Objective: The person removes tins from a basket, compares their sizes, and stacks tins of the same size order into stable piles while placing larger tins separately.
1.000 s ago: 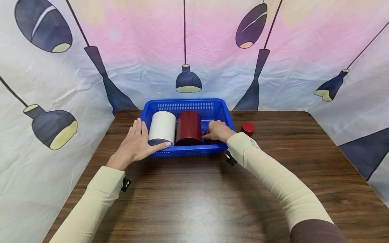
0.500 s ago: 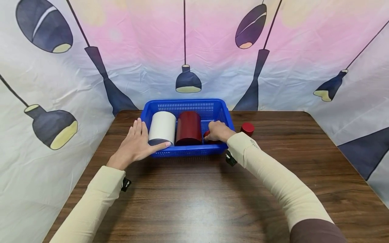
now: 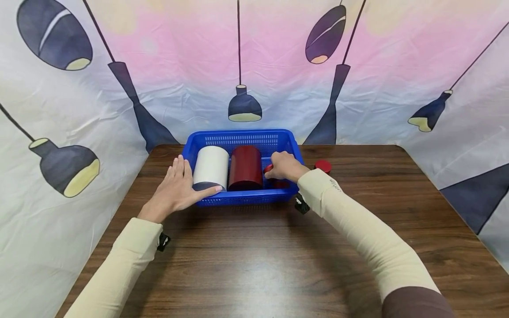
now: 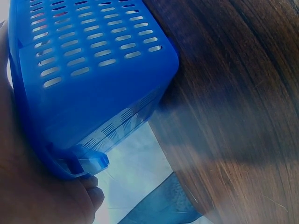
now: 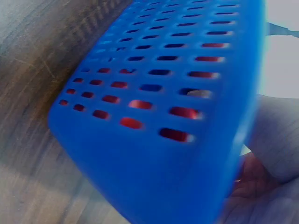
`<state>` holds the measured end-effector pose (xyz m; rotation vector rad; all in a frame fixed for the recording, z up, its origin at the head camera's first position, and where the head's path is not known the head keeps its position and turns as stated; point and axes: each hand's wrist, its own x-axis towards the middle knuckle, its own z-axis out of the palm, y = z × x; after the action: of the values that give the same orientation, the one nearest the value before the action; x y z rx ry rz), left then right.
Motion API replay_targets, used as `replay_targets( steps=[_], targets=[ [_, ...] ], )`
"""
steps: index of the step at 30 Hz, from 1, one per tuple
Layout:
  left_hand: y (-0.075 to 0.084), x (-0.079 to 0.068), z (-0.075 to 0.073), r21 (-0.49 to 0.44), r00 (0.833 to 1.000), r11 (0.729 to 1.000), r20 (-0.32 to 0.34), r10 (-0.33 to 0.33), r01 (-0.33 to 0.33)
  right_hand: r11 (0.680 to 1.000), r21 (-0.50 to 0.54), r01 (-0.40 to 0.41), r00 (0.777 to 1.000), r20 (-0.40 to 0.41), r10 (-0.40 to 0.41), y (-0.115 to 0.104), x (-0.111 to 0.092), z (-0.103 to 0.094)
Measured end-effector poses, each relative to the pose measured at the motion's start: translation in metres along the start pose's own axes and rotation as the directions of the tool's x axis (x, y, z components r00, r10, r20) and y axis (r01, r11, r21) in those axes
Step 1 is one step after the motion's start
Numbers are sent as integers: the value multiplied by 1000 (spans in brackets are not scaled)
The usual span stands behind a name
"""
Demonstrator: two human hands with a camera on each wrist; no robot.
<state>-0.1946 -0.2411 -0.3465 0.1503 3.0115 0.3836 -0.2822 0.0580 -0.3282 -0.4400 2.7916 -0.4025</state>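
Note:
In the head view, a blue plastic basket (image 3: pixel 286 145) holds a large white cylinder (image 3: pixel 211 165) and a large dark red cylinder (image 3: pixel 245 165), side by side. My left hand (image 3: pixel 175 187) rests on the basket's left front corner, fingers straight along the left rim and thumb over the front rim. Inside the right end, my right hand (image 3: pixel 285 165) pinches a small red round piece (image 3: pixel 268 168), mostly hidden by the fingers. Below that hand, another red piece (image 3: pixel 281 184) lies in the basket. Red also shows through the slots in the right wrist view.
A small red cylinder (image 3: pixel 323 166) stands on the brown wooden table (image 3: pixel 254 256), just right of the basket. Behind the table hangs a cloth backdrop (image 3: pixel 191 66) with printed lamps. The basket's slotted wall (image 4: pixel 93 93) fills much of the left wrist view.
My right hand has risen slightly inside the basket, and the red piece at its fingertips has come up with it, baring red below. My left hand has stayed on the rim.

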Motion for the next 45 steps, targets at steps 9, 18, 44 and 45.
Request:
replay_targets(
  steps=[9,18,44,45],
  targets=[
    [-1,0,0,7,1000,1000,-1,4,-4,998,42,42,998,-41,-41,3,-7,-19],
    [-2,-2,-1,10,1000,1000,7,3,-3,995,77,68,994,-96,-60,15,-14,-37],
    [0,1,0,5,1000,1000,13,7,-8,970,236,-62,974,-199,111,83,-44,-69],
    [0,0,0,4,1000,1000,13,8,-8,968,242,-68,974,-196,118,86,-44,-69]
  ],
)
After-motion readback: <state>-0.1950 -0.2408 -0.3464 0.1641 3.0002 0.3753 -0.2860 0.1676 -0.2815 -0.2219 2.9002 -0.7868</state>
